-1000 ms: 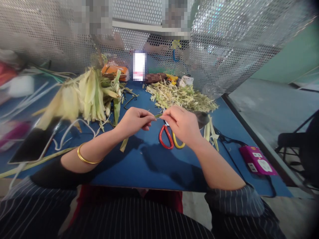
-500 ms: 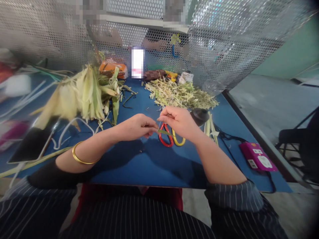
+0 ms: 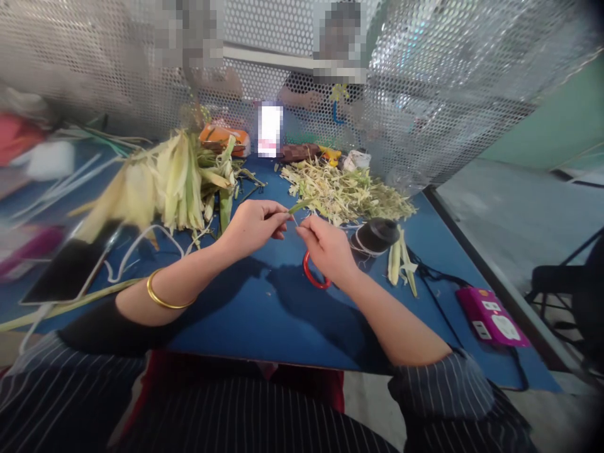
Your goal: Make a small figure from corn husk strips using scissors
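My left hand (image 3: 259,225) pinches a small green husk strip (image 3: 298,206), whose tip sticks out up and to the right of the fingertips. Just to its right, my right hand (image 3: 329,246) has its fingers closed on a thin pale thread (image 3: 295,220) that runs toward the left fingertips. Partly under my right hand lie scissors with a red handle loop (image 3: 315,270); their other handle is hidden. A black thread cone (image 3: 376,236) lies right of that hand.
Corn husks (image 3: 174,182) are heaped at the left, husk shreds (image 3: 346,192) at the back. A magenta power strip (image 3: 493,316) and cables lie right. A tablet (image 3: 66,267) lies left. Beyond the mesh partition (image 3: 264,25) are people.
Both hands have shifted; the left is higher, and the green strip now points up and right from it. The right hand now covers the yellow scissor handle. More of the black cone shows.
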